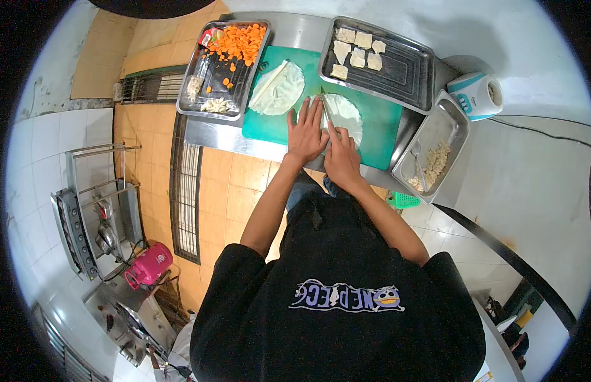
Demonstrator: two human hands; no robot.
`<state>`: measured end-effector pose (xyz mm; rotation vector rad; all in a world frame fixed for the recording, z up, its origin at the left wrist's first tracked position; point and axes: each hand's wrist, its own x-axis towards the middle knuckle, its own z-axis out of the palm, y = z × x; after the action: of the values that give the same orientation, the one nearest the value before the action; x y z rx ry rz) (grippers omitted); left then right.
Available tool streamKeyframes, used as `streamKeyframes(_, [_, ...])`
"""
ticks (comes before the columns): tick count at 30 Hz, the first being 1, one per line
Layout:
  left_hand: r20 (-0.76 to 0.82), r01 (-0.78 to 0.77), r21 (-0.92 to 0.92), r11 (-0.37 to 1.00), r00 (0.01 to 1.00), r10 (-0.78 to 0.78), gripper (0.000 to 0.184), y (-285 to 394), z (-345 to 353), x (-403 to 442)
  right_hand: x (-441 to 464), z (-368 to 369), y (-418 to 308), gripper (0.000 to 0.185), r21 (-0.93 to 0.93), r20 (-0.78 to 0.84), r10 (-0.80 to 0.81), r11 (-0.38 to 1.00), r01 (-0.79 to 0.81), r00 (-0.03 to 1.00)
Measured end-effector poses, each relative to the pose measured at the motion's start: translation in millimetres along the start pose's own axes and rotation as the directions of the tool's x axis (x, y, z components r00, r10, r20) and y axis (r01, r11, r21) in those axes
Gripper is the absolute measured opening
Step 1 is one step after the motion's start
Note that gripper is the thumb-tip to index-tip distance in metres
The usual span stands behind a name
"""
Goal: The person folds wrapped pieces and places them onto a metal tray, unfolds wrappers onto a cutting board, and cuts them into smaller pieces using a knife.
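My right hand (pixel 341 155) grips a knife (pixel 327 109), index finger stretched along it, the blade pointing away from me. The blade lies over a pale round dough wrapper (pixel 348 118) on the green cutting board (pixel 383 130). Flat beside the blade, my left hand (pixel 306 135) has its fingers spread over the wrapper's left side. The knife handle is hidden in my right hand. Left of my hands, another pale wrapper (pixel 279 89) lies partly folded on the board.
A metal tray (pixel 204 74) with sliced carrots (pixel 240 42) stands at the left. Another tray (pixel 397 75) at the back right bears several square pieces. A steel pan (pixel 459 118) with crumbly filling and a spoon (pixel 421 167) sits right, near a paper roll (pixel 477 95).
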<state>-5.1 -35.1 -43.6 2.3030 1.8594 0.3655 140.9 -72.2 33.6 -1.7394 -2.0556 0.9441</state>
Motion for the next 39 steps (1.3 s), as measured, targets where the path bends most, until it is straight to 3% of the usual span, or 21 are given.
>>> streamKeyframes(3, [-0.059, -0.025, -0.02, 0.999, 0.998, 0.024, 0.079, -1, 2, -1, 5, 1, 2, 0.064, 0.018, -0.061, -0.071, 0.997, 0.072, 0.996])
streamKeyframes(14, [-0.011, 0.002, -0.023, 1.0, 1.0, -0.002, 0.081, 2, -2, 1, 32, -57, -31, 0.057, -0.291, 0.186, -0.045, 0.952, 0.099, 0.981])
streamKeyframes(23, [0.007, 0.03, -0.008, 1.0, 1.0, -0.03, 0.079, 0, 1, 0, 24, -26, -15, 0.069, -0.288, 0.144, -0.06, 0.952, 0.1, 0.988])
streamKeyframes(26, [0.013, 0.024, 0.01, 1.0, 1.0, -0.024, 0.076, -1, 0, -1, 22, -26, -20, 0.055, -0.308, 0.134, -0.058, 0.946, 0.098, 0.989])
streamKeyframes(39, [0.001, 0.008, -0.042, 0.999, 1.0, -0.008, 0.071, -2, 1, 2, 13, -20, -15, 0.062, -0.337, 0.05, -0.087, 0.936, 0.099, 0.995])
